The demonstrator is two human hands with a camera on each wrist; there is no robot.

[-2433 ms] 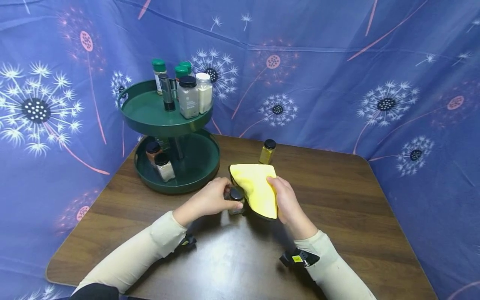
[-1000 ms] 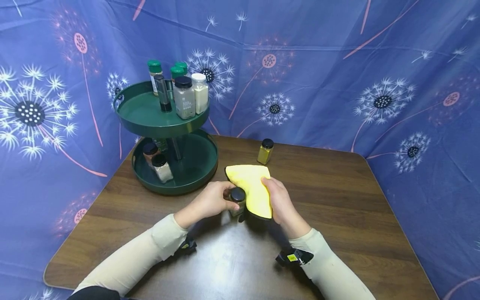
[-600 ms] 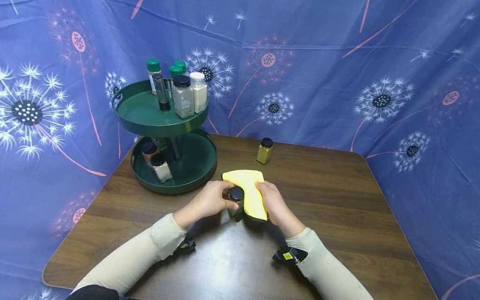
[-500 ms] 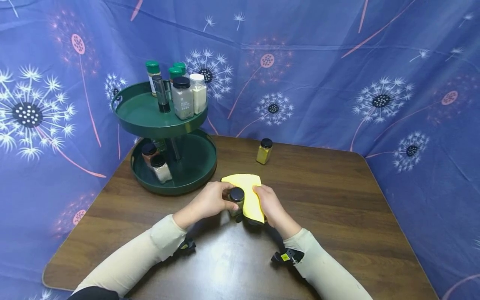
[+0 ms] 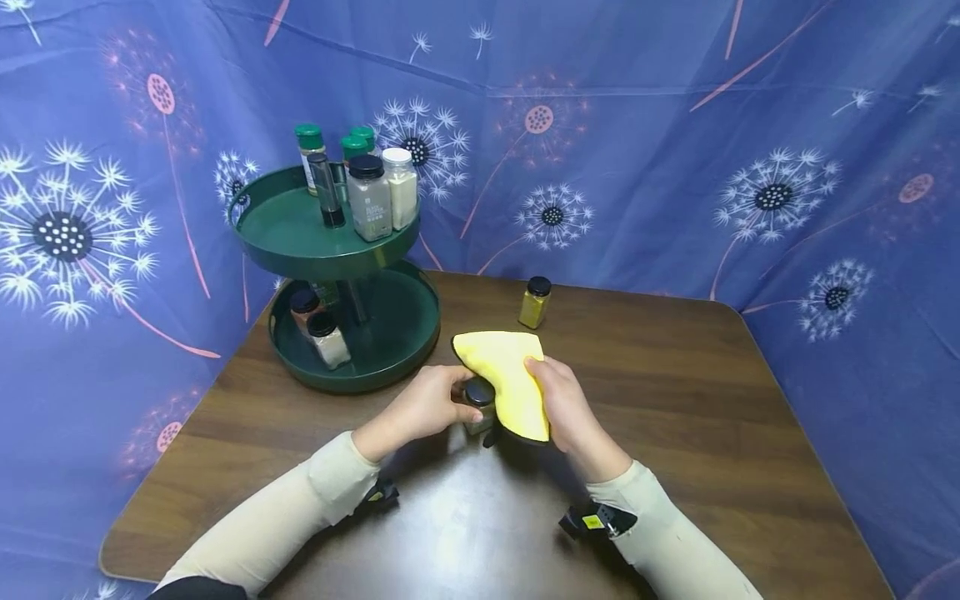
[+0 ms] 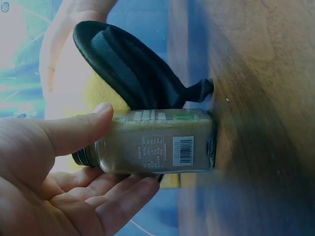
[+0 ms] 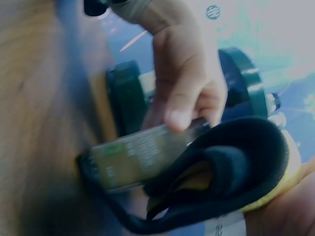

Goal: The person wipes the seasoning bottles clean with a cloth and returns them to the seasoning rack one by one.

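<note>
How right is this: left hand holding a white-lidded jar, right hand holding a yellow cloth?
The lid is black, not white, as the head view shows. The left hand does hold the jar, and the right hand the yellow cloth.

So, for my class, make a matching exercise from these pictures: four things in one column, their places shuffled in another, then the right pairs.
Things:
1. Yellow cloth
2. White-lidded jar
3. Barcoded jar
4. Yellow-filled jar

Places:
A. Upper tier of the green stand
B. Held by the left hand
C. On the table, touched by neither hand
D. Held by the right hand

Pairs: 1-D, 2-A, 3-B, 4-C
</note>
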